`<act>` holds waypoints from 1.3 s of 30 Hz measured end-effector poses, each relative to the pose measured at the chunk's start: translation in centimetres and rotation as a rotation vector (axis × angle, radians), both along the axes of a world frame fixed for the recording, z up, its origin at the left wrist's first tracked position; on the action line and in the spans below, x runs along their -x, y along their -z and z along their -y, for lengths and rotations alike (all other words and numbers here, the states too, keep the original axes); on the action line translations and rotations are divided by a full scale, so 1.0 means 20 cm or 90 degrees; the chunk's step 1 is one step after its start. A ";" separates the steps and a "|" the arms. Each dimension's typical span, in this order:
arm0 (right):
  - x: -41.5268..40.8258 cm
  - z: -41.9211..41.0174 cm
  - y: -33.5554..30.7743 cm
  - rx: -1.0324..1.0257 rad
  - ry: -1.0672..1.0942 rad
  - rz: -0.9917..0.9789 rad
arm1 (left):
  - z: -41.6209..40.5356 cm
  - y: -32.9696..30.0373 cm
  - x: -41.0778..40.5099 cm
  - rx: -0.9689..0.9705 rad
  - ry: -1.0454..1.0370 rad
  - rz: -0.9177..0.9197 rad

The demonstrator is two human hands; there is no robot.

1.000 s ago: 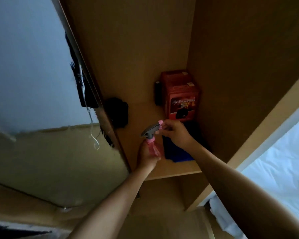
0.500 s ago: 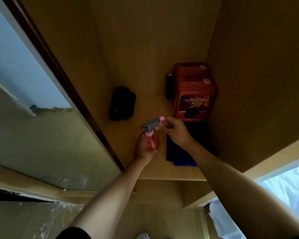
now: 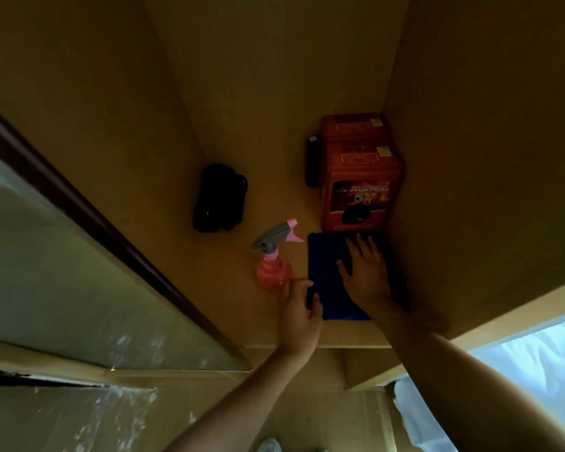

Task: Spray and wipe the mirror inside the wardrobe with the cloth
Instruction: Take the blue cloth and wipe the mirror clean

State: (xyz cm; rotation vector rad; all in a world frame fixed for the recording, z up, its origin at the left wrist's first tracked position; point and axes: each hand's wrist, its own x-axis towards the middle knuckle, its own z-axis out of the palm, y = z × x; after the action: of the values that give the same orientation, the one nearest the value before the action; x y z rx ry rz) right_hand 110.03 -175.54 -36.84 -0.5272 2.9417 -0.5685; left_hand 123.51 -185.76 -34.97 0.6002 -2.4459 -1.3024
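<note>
A pink spray bottle with a grey trigger head stands upright on the wardrobe shelf. Right of it lies a folded blue cloth. My right hand lies flat on the cloth with fingers spread. My left hand sits just below the bottle, its fingers at the cloth's left edge and its thumb close to the bottle's base; whether it touches the bottle I cannot tell. The mirror on the door panel fills the left side, smeared with marks near its lower edge.
A red box stands in the shelf's back right corner with a black object beside it. A black pouch lies at the shelf's back left. White bedding shows at the lower right.
Both hands have let go of the spray bottle, which now stands alone. My right hand moved down onto the blue cloth; my left hand slid right to the cloth's edge. The view tilted down.
</note>
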 end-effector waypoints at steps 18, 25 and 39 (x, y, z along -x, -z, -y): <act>-0.05 -0.04 0.13 -0.176 -0.016 -0.016 | 0.03 0.20 0.36 0.380 0.299 0.219; -0.15 -0.07 0.13 -0.175 -0.017 -0.026 | 0.03 0.23 0.26 0.368 0.321 0.210; -0.50 -0.15 0.11 -0.129 -0.022 0.020 | -0.05 0.20 -0.15 0.275 0.327 0.201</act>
State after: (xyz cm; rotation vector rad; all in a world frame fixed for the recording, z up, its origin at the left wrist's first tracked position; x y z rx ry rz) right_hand 119.94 -172.62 -39.08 -0.5385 2.9100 -0.2672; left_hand 126.59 -184.68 -38.94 0.0614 -3.1569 -0.8140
